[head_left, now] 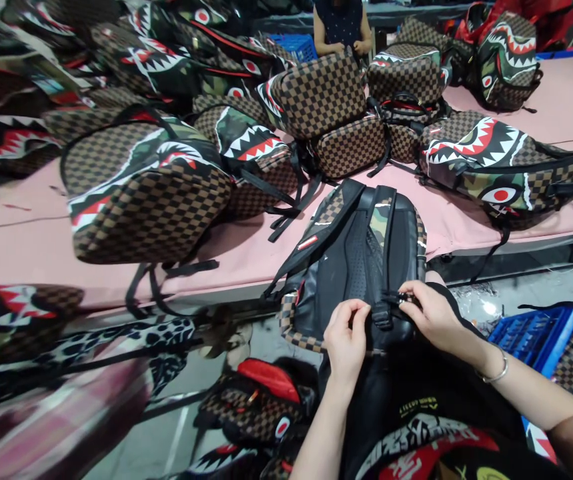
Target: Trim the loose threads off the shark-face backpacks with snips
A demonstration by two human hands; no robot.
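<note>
A checkered backpack [351, 267] with a black padded back lies against the pink table edge and my lap, its straps facing up. Over its lower end, my left hand [347, 337] has thumb and forefinger pinched together; whatever is between them is too small to make out. My right hand [429, 315] pinches a black strap end [395, 297] just right of the straps. Between the two hands sits a black strap buckle [381, 315]. One shoulder strap [339, 213] slants toward the left side of the bag.
Checkered shark-mouth backpacks crowd the pink table [261, 250], including a large bag [151, 193] at left and another [501, 163] at right. An open bag [261, 400] rests below. A blue crate [531, 340] stands at right. Another person [341, 30] is across the table.
</note>
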